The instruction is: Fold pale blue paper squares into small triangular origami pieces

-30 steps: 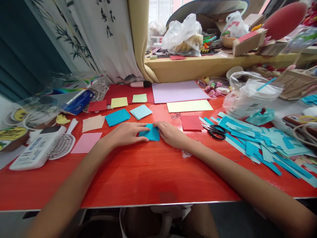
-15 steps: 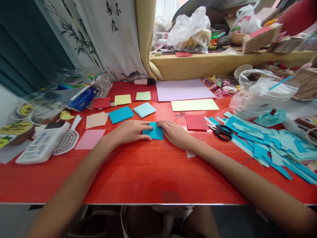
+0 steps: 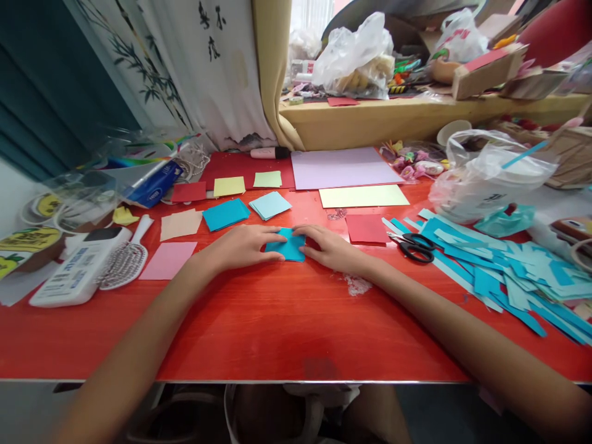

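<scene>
A small blue paper square point(image 3: 291, 248) lies on the red table between my two hands. My left hand point(image 3: 247, 248) holds its left side, with the fingers over the top and the thumb at the near edge. On the right side, my right hand point(image 3: 330, 248) has its fingers on the far corner and its thumb near the right edge. Beyond them sit a blue paper stack point(image 3: 226, 214) and a light blue paper stack point(image 3: 270, 205). A red paper stack point(image 3: 367, 229) lies right of my right hand, beside black-handled scissors point(image 3: 415, 246).
Blue paper strips point(image 3: 504, 265) are heaped at the right, below a white plastic bag point(image 3: 490, 179). To the left are a pink paper square point(image 3: 168, 259), a hairbrush point(image 3: 124, 262) and a white bottle point(image 3: 81, 268). A lilac sheet point(image 3: 342, 168) lies at the back.
My right hand has shifted slightly; its thumb now shows apart from the fingers at the paper's right edge. The left hand and the paper have hardly moved.
</scene>
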